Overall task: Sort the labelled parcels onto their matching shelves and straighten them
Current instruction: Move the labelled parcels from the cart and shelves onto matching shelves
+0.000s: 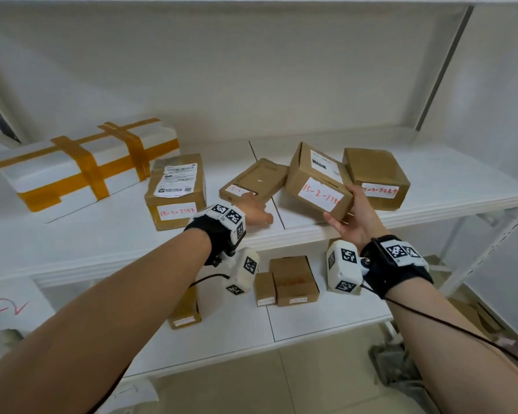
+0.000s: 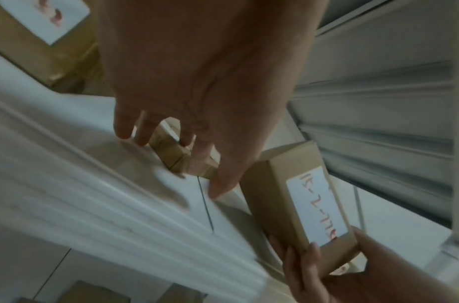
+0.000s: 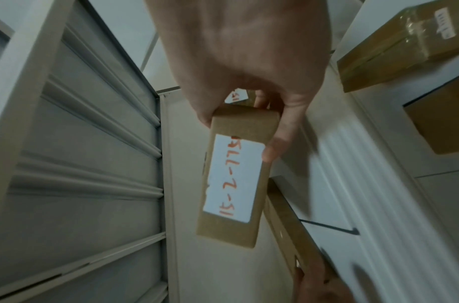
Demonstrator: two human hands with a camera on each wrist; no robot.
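Observation:
On the upper shelf (image 1: 102, 240) a flat brown parcel (image 1: 257, 177) lies at the middle. My left hand (image 1: 251, 210) holds its near labelled end, with the fingers curled over it and the thumb alongside. The left wrist view shows that hand (image 2: 197, 155) on the flat parcel (image 2: 171, 153). My right hand (image 1: 350, 210) grips the near right corner of a brown box (image 1: 314, 177) with a red "15-2-77.." label and holds it tilted above the shelf. The right wrist view has this hand (image 3: 249, 123) pinching the box (image 3: 233, 184) at its end.
A white parcel with orange tape (image 1: 84, 168) and a labelled box (image 1: 177, 192) stand at the left, and another labelled box (image 1: 374, 171) stands just right of the held one. Small boxes (image 1: 293, 279) sit on the lower shelf (image 1: 326, 321). A rack post (image 1: 488, 252) rises at the right.

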